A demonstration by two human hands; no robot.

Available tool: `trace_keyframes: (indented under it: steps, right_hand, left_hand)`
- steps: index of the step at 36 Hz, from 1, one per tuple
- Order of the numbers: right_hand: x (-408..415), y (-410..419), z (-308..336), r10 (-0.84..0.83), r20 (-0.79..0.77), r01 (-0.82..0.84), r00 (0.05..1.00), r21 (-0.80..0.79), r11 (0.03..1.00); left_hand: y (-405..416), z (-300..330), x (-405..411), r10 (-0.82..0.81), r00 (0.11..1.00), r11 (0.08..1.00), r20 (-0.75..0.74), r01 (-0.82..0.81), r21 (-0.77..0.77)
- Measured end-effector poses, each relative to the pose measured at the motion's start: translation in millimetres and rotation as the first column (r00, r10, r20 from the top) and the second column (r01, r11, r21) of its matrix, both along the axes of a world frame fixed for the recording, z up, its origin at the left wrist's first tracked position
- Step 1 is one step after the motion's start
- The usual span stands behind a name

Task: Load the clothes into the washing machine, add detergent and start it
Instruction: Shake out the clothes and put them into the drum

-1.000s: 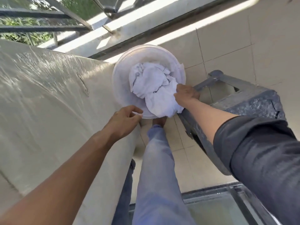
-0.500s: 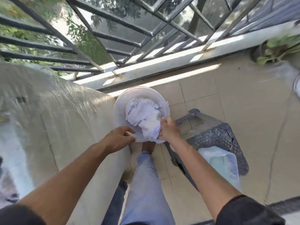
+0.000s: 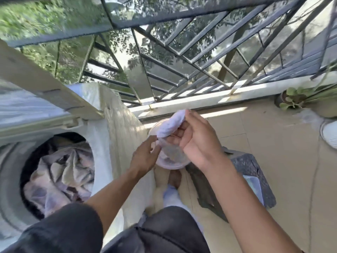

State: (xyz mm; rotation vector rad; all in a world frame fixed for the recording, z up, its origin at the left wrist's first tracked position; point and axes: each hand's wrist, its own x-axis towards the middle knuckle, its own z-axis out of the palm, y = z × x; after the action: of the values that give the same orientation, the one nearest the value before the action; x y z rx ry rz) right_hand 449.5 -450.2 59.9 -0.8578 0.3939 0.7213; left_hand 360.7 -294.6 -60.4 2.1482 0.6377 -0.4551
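Note:
A top-loading washing machine point(image 3: 102, 114) stands at the left with its lid raised, and its drum point(image 3: 11, 161) holds crumpled clothes point(image 3: 62, 172). Right of the machine, a pale translucent basin point(image 3: 172, 159) hangs above the floor. My left hand point(image 3: 144, 156) grips the basin's near-left rim. My right hand point(image 3: 197, 141) is above the basin, fingers closed on a bunched white cloth point(image 3: 171, 123) lifted out of it. The basin's inside looks bare below the cloth, though motion blur makes this uncertain.
A dark speckled stool point(image 3: 251, 172) with a pale plastic item on it stands just right of my legs. A metal window grille point(image 3: 182, 57) and white sill run across the back. A potted plant point(image 3: 295, 99) and a white round object point(image 3: 330, 134) sit at the far right on the tiled floor.
My view has swung up and left, bringing the machine's open drum into sight. My right hand has lifted the white cloth out of the basin; my left hand still holds the rim.

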Motion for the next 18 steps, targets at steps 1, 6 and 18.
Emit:
trace_keyframes:
  steps: [1,6,18]
  right_hand:
    - [1,-2,8,-0.007,0.027,0.007,1.000,0.002,1.000]
    - [-1,-14,43,-0.016,0.143,0.008,0.990,0.050,0.999]
    - [-14,-24,92,-0.070,0.301,0.098,0.951,-0.078,0.992]
  left_hand:
    - [6,6,1,0.008,1.000,1.000,0.028,-0.009,0.011]
    - [32,34,6,-0.044,0.985,0.996,0.169,0.056,-0.063]
    - [58,100,13,-0.186,0.914,0.982,0.360,0.161,0.098]
